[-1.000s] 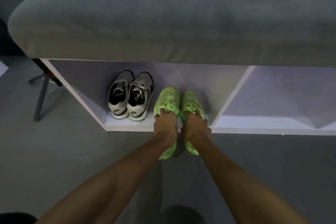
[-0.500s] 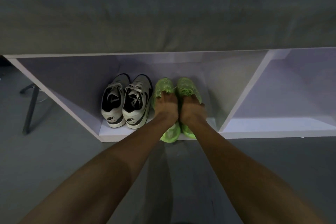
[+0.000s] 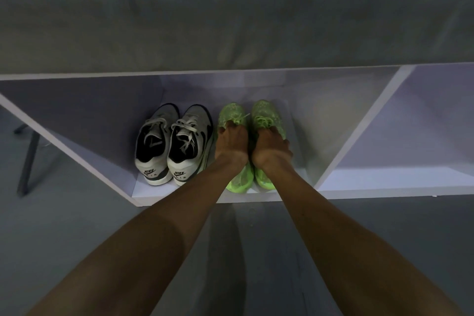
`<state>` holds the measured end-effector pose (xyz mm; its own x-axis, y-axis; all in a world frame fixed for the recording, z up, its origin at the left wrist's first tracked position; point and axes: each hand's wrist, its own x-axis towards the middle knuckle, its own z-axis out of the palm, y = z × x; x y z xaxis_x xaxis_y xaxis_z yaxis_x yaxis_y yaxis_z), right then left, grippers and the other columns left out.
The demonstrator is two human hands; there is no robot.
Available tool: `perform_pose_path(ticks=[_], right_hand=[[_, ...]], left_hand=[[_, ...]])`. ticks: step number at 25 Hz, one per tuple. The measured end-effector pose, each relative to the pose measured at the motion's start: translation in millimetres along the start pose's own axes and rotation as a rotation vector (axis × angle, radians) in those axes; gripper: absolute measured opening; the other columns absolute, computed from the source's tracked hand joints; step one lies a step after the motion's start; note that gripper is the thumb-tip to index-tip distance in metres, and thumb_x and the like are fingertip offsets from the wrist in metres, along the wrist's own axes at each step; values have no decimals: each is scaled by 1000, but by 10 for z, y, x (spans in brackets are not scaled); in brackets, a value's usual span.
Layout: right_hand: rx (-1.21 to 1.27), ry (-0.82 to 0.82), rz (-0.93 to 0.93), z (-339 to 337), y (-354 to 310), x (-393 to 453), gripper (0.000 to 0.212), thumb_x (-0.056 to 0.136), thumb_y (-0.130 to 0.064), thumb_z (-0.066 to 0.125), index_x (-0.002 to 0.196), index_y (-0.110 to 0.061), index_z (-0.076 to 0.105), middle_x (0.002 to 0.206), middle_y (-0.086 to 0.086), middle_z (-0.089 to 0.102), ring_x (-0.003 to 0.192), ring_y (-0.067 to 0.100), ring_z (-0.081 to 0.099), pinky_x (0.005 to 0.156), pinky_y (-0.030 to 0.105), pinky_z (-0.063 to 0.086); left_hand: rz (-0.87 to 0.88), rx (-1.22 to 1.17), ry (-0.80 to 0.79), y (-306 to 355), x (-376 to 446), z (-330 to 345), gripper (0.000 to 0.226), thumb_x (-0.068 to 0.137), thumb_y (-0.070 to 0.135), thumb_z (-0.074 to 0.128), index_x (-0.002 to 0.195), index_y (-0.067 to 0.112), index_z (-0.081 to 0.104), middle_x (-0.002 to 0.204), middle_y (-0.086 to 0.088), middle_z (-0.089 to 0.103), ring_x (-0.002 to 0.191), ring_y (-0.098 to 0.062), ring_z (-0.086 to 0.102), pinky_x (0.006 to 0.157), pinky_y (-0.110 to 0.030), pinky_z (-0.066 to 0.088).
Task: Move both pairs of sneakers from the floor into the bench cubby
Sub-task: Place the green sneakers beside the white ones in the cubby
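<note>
A pair of white and black sneakers (image 3: 174, 143) stands inside the white bench cubby (image 3: 179, 194), heels toward me. To their right sit two bright green sneakers, toes pointing inward. My left hand (image 3: 230, 145) grips the left green sneaker (image 3: 232, 114) at its opening. My right hand (image 3: 270, 149) grips the right green sneaker (image 3: 265, 113) the same way. Both green heels rest near the cubby's front edge, just inside it. My hands hide the middle of each green shoe.
A grey cushion (image 3: 230, 13) tops the bench and overhangs the cubby. A slanted white divider (image 3: 364, 126) separates a second compartment (image 3: 423, 174) on the right. Dark metal stand legs (image 3: 28, 159) stand on the grey floor at the left.
Both hands have pushed the green sneakers deeper into the cubby; their heels, which hung over the front edge, now sit on the shelf. My view has moved closer.
</note>
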<state>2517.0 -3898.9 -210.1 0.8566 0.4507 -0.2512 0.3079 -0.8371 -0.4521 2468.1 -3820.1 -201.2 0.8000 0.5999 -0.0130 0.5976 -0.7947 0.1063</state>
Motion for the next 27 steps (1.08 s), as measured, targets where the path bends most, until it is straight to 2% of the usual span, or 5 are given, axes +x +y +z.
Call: perform_pose_path(ticks=[8, 13, 20, 24, 27], right_hand=[[-35, -90, -51, -15, 143, 71, 61, 96, -51, 52, 152, -35, 35, 166, 5, 21, 139, 45, 36, 110, 50, 36], [-49, -146, -106, -38, 188, 61, 69, 89, -55, 55, 152, -47, 29, 169, 5, 8, 143, 45, 34, 112, 51, 35], [-43, -139, -122, -40, 235, 14, 74, 86, -47, 61, 152, -43, 30, 169, 7, 8, 139, 47, 37, 111, 50, 37], [-34, -174, -142, -46, 236, 84, 73, 77, -51, 54, 146, -45, 33, 166, 10, 19, 143, 44, 33, 110, 53, 38], [-86, -218, -158, -36, 207, 49, 80, 77, -47, 55, 152, -44, 25, 167, 14, 11, 148, 46, 20, 115, 57, 29]], left_hand=[[-141, -119, -127, -8, 30, 45, 31, 98, 20, 49, 127, 20, 60, 141, -13, 40, 134, -41, 32, 99, -53, 43], [-80, -216, -378, -82, 57, 140, 59, 96, 33, 47, 152, 22, 30, 157, -12, 31, 143, -44, 26, 111, -49, 28], [-174, -454, -159, -98, 7, 170, 44, 93, 16, 58, 136, 16, 55, 140, -18, 50, 125, -39, 51, 102, -45, 45], [-161, -408, -156, -73, -27, 124, 44, 94, 17, 57, 138, 18, 53, 144, -19, 45, 127, -40, 49, 102, -46, 45], [-156, -310, -256, -70, -82, 70, 59, 94, 38, 48, 151, 31, 34, 160, -18, 21, 142, -44, 29, 108, -55, 35]])
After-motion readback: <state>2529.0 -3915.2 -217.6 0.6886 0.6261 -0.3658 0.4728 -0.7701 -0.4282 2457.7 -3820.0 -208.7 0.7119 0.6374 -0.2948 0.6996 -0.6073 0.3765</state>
